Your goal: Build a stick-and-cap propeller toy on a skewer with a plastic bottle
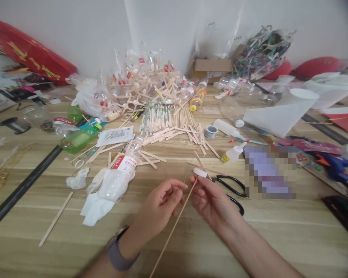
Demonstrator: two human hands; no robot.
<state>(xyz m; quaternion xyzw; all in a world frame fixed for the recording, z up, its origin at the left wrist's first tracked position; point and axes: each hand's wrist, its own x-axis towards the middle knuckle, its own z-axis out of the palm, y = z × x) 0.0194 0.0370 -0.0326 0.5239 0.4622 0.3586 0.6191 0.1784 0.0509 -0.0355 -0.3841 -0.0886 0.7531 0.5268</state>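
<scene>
My right hand (pixel 207 193) grips a white bottle cap (pixel 200 172) between thumb and fingers. Flat wooden sticks (pixel 201 160) cross on the far side of the cap, and a long thin wooden stick (pixel 174 226) runs from it down toward the lower edge. Close beside it on the left, my left hand (pixel 169 199) has its thumb and fingertips pinched together near the thin stick; a fine strand seems to rise from them, too faint to make out. Black-handled scissors (pixel 232 186) lie just behind my right hand.
A plastic bottle (pixel 118 173) on white tissue lies left of my hands. Behind are loose craft sticks (pixel 169 133), a glue bottle (pixel 232 154), a small round tub (pixel 210 131) and a pile of bottles with sticks. A glue gun (pixel 333 166) lies right, a green bottle (pixel 79 139) left.
</scene>
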